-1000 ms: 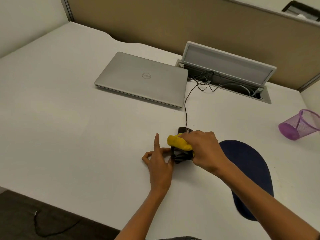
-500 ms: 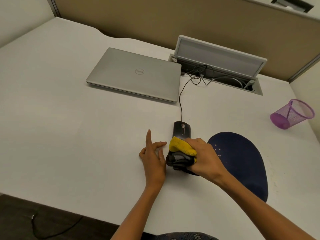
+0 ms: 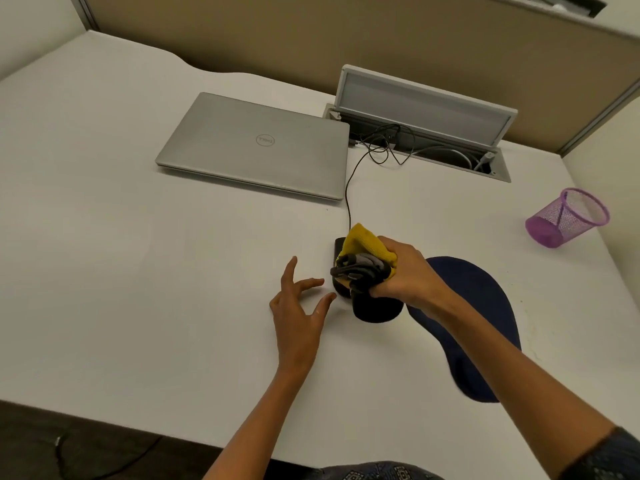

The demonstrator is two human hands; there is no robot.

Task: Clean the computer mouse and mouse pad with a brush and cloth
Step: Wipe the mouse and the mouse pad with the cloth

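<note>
The scene was evenly and softly lit from overhead, and the white desk (image 3: 138, 271) looked bright with no glare. A dark, compact shadow sat under the right hand (image 3: 401, 271) (its shape was easily confused with a solid object). Wide-angle distortion bent the partition (image 3: 346, 39) and the desk edges. Detail was slightly soft, and the purple cup (image 3: 568, 218) was mildly blurred.
</note>
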